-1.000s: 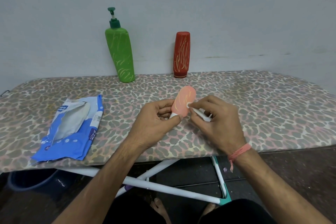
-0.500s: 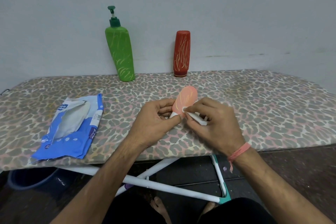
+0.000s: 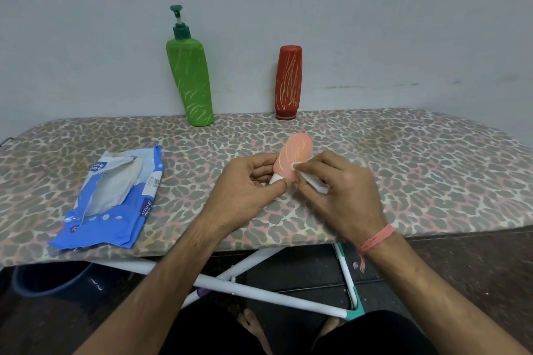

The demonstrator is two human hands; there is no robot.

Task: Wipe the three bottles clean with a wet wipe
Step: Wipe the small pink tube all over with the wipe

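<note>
Wiping the pink bottle (image 3: 294,159)
Left hand (image 3: 248,187) pinches its white cap end; right hand (image 3: 343,193) presses the folded wet wipe (image 3: 313,180) against it.

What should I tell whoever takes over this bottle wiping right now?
Left hand: holds the pink bottle by its white cap end.
Right hand: presses a folded wet wipe to that bottle's side.
Green pump bottle and red bottle stand by the wall, yellow marks on both. Wipe packet lies open at left.
Left: finish pink, then green and red.
</note>
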